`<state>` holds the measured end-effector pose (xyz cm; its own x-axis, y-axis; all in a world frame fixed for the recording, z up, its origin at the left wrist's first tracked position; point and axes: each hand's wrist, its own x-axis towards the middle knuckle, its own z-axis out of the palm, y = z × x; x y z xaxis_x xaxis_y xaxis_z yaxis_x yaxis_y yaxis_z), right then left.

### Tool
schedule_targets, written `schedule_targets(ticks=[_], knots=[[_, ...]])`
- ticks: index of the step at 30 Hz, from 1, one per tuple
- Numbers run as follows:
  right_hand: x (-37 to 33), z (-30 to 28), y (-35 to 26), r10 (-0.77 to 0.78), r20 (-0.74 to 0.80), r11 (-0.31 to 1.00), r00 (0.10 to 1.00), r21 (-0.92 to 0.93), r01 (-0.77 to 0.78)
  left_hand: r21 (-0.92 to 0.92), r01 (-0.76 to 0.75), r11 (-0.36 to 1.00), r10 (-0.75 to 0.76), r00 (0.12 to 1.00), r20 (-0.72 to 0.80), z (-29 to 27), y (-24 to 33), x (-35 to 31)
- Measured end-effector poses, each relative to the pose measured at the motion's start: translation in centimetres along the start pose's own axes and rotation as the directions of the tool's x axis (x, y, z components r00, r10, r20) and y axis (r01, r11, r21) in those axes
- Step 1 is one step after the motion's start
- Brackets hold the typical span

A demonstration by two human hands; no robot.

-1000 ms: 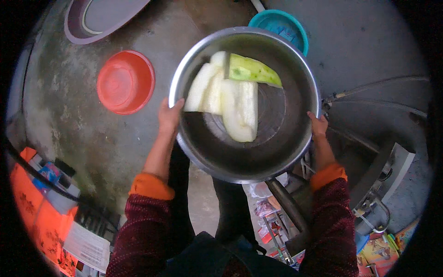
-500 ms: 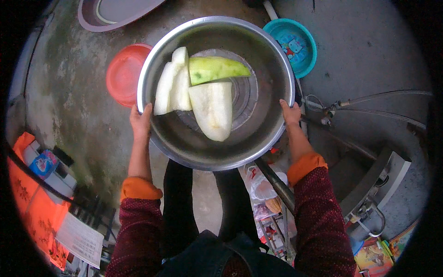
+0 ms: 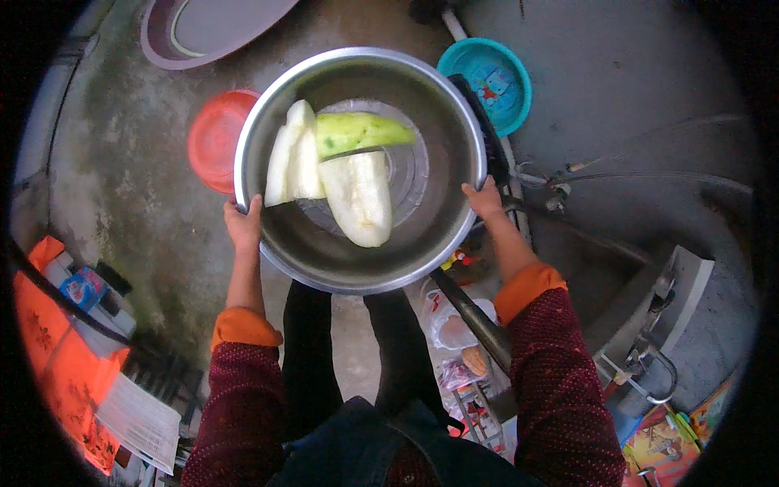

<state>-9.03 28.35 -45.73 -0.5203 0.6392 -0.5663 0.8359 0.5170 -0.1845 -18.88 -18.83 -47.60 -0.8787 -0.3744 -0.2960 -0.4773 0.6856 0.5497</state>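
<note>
A wide stainless steel basin [image 3: 442, 191] hangs in front of me, held by its rim at both sides. My left hand [image 3: 243, 223] is closed on the left rim, thumb over the edge. On the opposite side my right hand [image 3: 485, 200] grips the rim the same way; the fingers of both hands are partly hidden under the basin. Inside lie large peeled pieces of what looks like winter melon: a pale upright piece [image 3: 294, 162] at the left, a greenish piece [image 3: 361, 134] at the back, and a white round-ended piece [image 3: 357, 199] nearest me.
A red plastic basin [image 3: 215, 142] sits on the concrete floor at the left. Beyond the rim at the right is a teal basin [image 3: 515, 105]. A large mauve tub [image 3: 154, 40] stands far left. Hoses and a metal-edged fixture [image 3: 686, 284] occupy the right, beside a dark bar [image 3: 471, 316].
The steel basin looks slightly smaller and farther from the camera, and has shifted a little left with both hands still on it. The surroundings have shifted slightly in view.
</note>
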Motion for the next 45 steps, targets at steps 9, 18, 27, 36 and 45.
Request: schedule_targets(ticks=[9, 18, 27, 36, 45], knots=[[-9.7, -16.1, -7.7, -0.318, 0.266, 0.883, 0.91, 0.433, 0.182, -0.212, -0.161, 0.964, 0.19, 0.974, 0.124, -7.0, 11.1, -6.1], [-26.5, -26.8, -2.6, -0.44, -0.183, 0.495, 0.879, 0.767, 0.408, -0.618, -0.204, 0.759, 0.56, 0.69, 0.459, -11.5, 25.3, -14.0], [-35.9, -24.4, 17.5, -0.022, -0.374, 0.686, 0.927, 0.669, 0.287, -0.649, -0.267, 0.712, 0.692, 0.419, 0.588, -14.4, 35.5, -23.5], [-33.7, -18.0, 33.1, 0.276, -0.032, 0.776, 0.961, 0.597, -0.203, -0.693, -0.26, 0.673, 0.739, 0.201, 0.643, -10.3, 38.6, -37.6], [-19.8, -14.9, 29.2, 0.497, 0.274, -0.073, 0.824, 0.959, -0.274, -0.567, -0.331, 0.754, 0.622, 0.085, 0.778, -8.4, 37.0, -47.2]])
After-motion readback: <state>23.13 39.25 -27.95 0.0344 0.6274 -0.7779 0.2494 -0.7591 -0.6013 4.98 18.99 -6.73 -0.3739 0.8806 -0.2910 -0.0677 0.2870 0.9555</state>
